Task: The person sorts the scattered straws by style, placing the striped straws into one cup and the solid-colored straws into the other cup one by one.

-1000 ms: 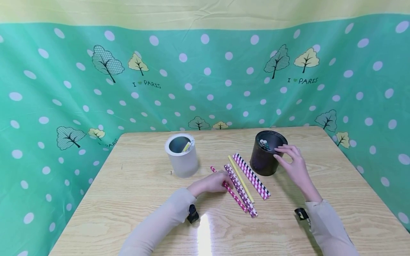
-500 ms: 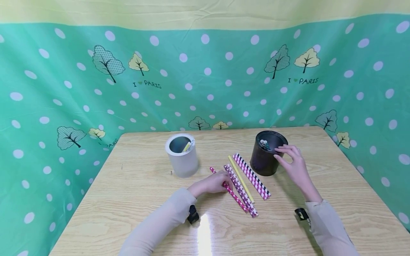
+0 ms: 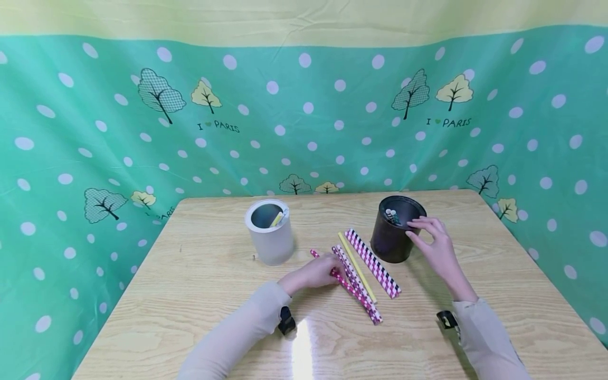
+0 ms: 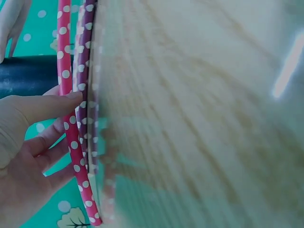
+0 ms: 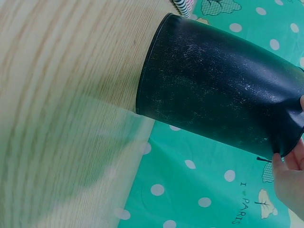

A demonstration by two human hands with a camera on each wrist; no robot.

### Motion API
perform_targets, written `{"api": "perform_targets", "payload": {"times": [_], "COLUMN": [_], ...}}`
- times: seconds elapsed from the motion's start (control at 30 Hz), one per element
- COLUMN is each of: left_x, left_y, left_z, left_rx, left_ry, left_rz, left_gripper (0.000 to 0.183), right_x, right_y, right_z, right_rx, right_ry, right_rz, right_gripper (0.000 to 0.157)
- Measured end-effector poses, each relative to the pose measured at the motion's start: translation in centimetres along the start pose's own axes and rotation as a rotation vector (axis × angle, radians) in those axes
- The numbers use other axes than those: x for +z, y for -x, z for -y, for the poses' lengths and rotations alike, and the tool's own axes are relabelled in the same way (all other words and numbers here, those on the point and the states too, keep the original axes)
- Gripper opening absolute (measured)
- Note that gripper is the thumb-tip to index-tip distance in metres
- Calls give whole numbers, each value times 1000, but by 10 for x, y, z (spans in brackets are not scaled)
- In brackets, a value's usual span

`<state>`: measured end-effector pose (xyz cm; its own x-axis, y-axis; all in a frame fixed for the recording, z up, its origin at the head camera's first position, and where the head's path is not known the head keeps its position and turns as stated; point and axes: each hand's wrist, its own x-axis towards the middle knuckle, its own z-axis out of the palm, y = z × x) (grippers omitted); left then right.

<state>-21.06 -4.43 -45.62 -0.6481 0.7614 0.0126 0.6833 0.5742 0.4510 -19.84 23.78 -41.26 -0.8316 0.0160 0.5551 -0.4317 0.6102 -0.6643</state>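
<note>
My left hand [image 3: 319,271] pinches a pink polka-dot paper straw [image 3: 345,285] between thumb and fingers. In the left wrist view this straw [image 4: 75,142] lies against purple-and-white dotted straws [image 4: 83,52], and the thumb tip reaches across to them. In the head view, the dotted straws [image 3: 375,315] lie just right of the left hand. A yellow straw [image 3: 357,266] and pink-black checkered straws [image 3: 380,272] lie further right. With my right hand [image 3: 437,250] I hold the rim of a black cylindrical pot [image 3: 390,243], fingers over the edge and thumb outside. Several straws [image 3: 392,216] stand inside it.
A white cylindrical pot [image 3: 273,245] stands at the back left, with a yellow straw [image 3: 276,219] and a pale one in it. Behind the wooden table [image 3: 190,279] hangs a green dotted curtain [image 3: 228,105]. Each wrist wears a small black camera.
The pink straw's lower end has swung right, onto the purple dotted straws, while the left hand keeps its pinch. My right hand and the black pot have not moved.
</note>
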Motion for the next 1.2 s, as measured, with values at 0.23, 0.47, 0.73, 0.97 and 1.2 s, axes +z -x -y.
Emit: {"api": "perform_targets", "payload": {"times": [0.23, 0.47, 0.73, 0.97, 1.2], "left_x": [-8, -18, -27, -36, -48], "left_y": [-2, -3, -5, -7, -12], "left_z": [0, -2, -7, -13, -27], "left_rx": [-10, -5, -33, -18, -31], "left_ry": [117, 208, 292, 350, 465], "left_rz": [-67, -122, -191, -301, -399], "left_gripper": [15, 17, 17, 16, 18], "right_x": [1, 1, 1, 1, 1], "right_y": [0, 0, 1, 1, 1], "right_z": [-1, -3, -3, -2, -3], "right_rx": [-8, -15, -8, 0, 7], "right_ry": [2, -6, -6, -10, -8], "right_rz": [-8, -15, -10, -1, 2], "right_gripper": [22, 22, 22, 22, 23]}}
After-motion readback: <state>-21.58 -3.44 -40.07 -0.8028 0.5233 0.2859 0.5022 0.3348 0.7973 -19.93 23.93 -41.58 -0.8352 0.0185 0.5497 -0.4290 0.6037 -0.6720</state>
